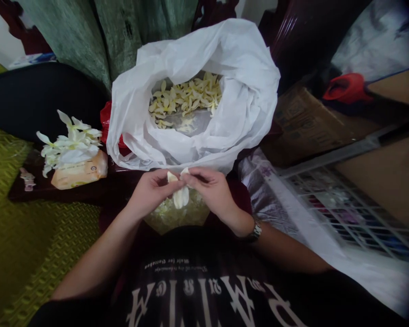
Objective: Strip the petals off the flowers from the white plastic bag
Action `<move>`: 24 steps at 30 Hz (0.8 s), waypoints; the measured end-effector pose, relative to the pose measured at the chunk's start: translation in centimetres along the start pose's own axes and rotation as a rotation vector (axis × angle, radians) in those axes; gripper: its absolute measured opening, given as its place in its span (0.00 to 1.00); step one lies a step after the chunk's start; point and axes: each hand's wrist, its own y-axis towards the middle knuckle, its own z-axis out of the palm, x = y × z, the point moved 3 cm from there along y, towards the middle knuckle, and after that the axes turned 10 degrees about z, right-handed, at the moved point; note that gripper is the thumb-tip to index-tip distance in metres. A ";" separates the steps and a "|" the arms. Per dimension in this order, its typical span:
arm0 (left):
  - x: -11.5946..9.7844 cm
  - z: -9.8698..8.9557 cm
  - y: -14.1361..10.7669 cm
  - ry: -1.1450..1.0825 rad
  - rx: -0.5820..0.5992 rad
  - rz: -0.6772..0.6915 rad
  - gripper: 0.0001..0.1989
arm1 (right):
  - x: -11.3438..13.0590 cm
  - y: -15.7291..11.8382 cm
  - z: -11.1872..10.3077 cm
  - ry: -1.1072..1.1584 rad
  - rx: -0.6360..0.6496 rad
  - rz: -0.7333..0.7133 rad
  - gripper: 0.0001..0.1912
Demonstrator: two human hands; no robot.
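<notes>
Between my two hands is a small pale cream flower (181,196), its petals hanging down. My left hand (156,190) pinches it from the left with thumb and fingers. From the other side my right hand (209,186), with a watch (256,230) on the wrist, pinches it too, and the fingertips nearly meet. Just beyond them a white plastic bag (129,109) gapes, with many cream-yellow flowers (187,95) inside. Below the hands, a clear bag with pale contents (177,220) rests near my lap, partly hidden.
On a dark wooden surface (23,193) at left, a bunch of white flowers (71,138) lies on an orange tissue pack (82,172). A red bag (105,120) pokes out beside the white one. To the right are a cardboard box (303,122) and a wire rack (344,204).
</notes>
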 end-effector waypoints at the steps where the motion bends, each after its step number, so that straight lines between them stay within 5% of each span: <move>1: 0.2 -0.1 -0.1 0.019 -0.013 -0.001 0.11 | -0.4 0.2 -0.3 0.056 -0.034 0.027 0.09; 6: 1.0 -2.1 -0.3 0.020 -0.121 -0.003 0.12 | -0.7 0.9 -3.8 0.159 -0.218 -0.005 0.09; 10: 0.5 -2.8 -0.4 0.011 -0.002 0.014 0.13 | 0.0 0.7 -5.0 -0.060 -0.005 0.096 0.18; 14: -0.3 -2.1 -0.3 0.034 0.060 0.058 0.12 | 0.9 -0.2 -3.5 -0.091 0.117 0.066 0.28; 19: -0.3 -0.7 0.0 0.042 0.001 0.141 0.12 | 0.3 -0.4 -0.3 0.042 0.283 0.227 0.19; 24: 1.2 -0.2 -0.3 -0.099 -0.098 0.019 0.16 | -0.2 -0.4 0.3 0.194 0.304 0.284 0.16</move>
